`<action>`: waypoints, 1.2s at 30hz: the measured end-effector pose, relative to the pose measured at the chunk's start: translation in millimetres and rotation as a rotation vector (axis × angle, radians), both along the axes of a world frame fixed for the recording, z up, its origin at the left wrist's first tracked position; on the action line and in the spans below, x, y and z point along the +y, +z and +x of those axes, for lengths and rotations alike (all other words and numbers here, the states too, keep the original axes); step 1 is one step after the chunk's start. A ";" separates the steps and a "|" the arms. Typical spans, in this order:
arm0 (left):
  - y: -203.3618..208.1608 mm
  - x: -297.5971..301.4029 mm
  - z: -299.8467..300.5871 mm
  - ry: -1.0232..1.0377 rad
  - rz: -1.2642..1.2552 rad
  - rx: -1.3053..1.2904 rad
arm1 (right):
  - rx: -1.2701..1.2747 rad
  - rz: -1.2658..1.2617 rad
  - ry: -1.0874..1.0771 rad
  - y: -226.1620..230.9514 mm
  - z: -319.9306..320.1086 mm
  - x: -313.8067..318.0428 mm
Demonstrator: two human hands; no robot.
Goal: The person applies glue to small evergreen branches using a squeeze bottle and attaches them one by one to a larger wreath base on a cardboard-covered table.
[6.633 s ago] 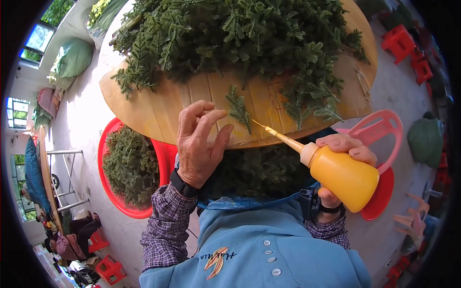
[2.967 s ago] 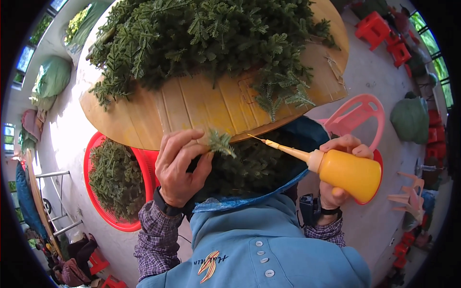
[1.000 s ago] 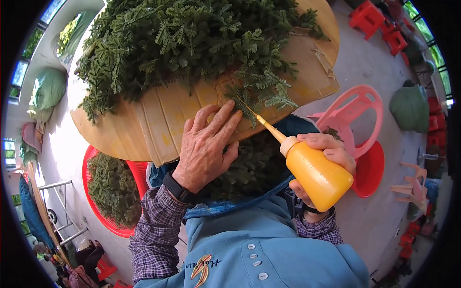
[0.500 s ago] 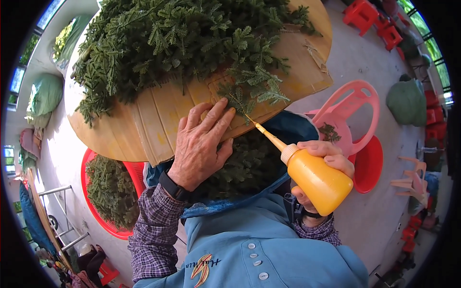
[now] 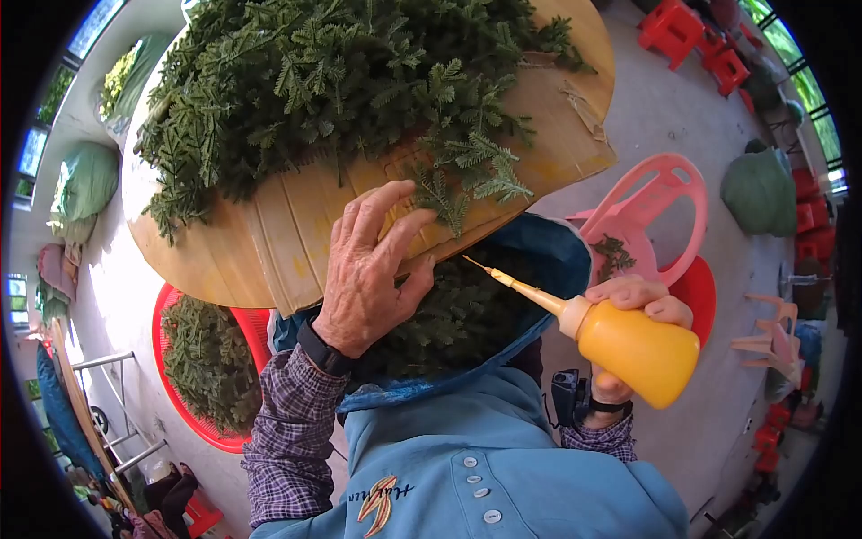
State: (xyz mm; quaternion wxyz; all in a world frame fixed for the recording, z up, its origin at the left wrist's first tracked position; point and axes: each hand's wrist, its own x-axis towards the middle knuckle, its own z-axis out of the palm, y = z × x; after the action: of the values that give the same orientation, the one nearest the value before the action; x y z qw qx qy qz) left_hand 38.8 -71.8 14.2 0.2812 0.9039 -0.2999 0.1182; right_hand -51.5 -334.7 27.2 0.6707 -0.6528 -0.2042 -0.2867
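Since half a second ago the yellow squeeze bottle [image 5: 633, 346] has drawn back to the right, its nozzle tip now off the sprigs and clear of the left hand [image 5: 370, 274], which has stayed flat on the board.

The round wooden tabletop [image 5: 269, 238] carries a big heap of green fir-like branches [image 5: 332, 81]. Below its near edge a blue-lined bag [image 5: 539, 260] holds more greenery, with a red basket [image 5: 202, 359] of cuttings to the left and a pink plastic chair [image 5: 660, 202] to the right.

The left hand lies open, fingers spread, pressing a small sprig [image 5: 458, 184] against the tabletop. The right hand [image 5: 633, 301] is clenched around the bottle, which lies nearly level, long axis running lower right to upper left, its thin nozzle [image 5: 507, 280] pointing at the left hand.
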 end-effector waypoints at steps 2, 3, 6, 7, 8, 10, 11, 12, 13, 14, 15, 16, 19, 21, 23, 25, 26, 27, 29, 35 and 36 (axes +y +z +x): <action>3.8 -6.9 1.6 0.003 -0.095 -0.032 | -0.010 0.061 0.009 -5.0 5.2 -4.0; 5.3 -6.8 1.8 0.005 -0.093 -0.036 | 0.031 0.137 -0.033 -8.9 8.1 -5.2; 8.1 -7.1 -0.4 -0.083 0.031 0.040 | 0.112 0.291 -0.118 -16.3 19.9 -7.5; 10.3 -6.1 -1.9 -0.085 0.032 0.038 | 0.096 0.347 -0.179 -17.7 25.7 -8.3; 15.4 -1.6 -4.6 -0.111 0.019 0.101 | 0.080 0.405 -0.236 -18.8 31.8 -8.0; 22.1 4.0 -6.4 -0.166 -0.010 0.228 | 0.062 0.464 -0.294 -20.1 35.9 -11.5; 21.9 3.9 -5.8 -0.163 -0.009 0.228 | 0.022 0.421 -0.324 -20.1 34.4 -17.6; 20.5 3.5 -4.9 -0.141 -0.014 0.172 | -0.018 0.378 -0.354 -18.0 33.6 -22.3; 18.6 2.7 -3.9 -0.120 -0.020 0.117 | -0.058 0.333 -0.385 -17.5 33.5 -25.1; 17.0 1.7 -2.8 -0.099 -0.026 0.063 | -0.058 0.332 -0.384 -19.0 34.1 -26.1; 15.8 -1.7 -1.4 -0.098 -0.028 0.064 | -0.036 0.252 -0.387 -19.2 35.9 -24.9; 15.7 -8.3 0.3 -0.079 -0.080 0.055 | -0.015 0.174 -0.389 -18.3 38.1 -22.6; 12.0 -22.7 5.3 -0.037 -0.181 0.036 | 0.006 0.083 -0.322 -16.0 39.7 -5.9; 5.8 -25.5 7.7 -0.014 -0.210 0.043 | 0.003 0.056 -0.189 -12.5 39.8 11.0; 5.5 -23.2 8.2 0.001 -0.225 0.047 | -0.024 0.000 -0.146 -6.5 41.3 24.4; 8.8 -19.8 7.9 0.059 -0.233 0.110 | -0.080 -0.112 -0.072 0.1 42.3 34.5; 9.0 -17.1 7.2 0.091 -0.237 0.140 | -0.080 -0.111 -0.066 2.3 42.7 38.7; 8.1 -13.1 6.3 0.098 -0.236 0.139 | -0.090 -0.120 -0.024 4.6 42.9 42.8; 5.0 -0.4 4.7 0.161 -0.235 0.077 | -0.109 -0.139 0.061 6.6 43.5 50.0; 11.7 43.2 -5.0 0.301 -0.241 -0.068 | -0.102 -0.150 0.093 3.2 59.3 61.1; 12.4 50.4 -8.4 0.344 -0.227 -0.099 | -0.093 -0.166 0.055 1.3 61.5 61.3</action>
State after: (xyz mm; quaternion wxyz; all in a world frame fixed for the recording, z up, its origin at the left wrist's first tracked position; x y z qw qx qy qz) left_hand 30.3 -21.4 26.6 0.3419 0.8974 -0.1392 0.2417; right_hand 10.1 -273.4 28.4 0.6119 -0.6861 -0.2760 -0.2805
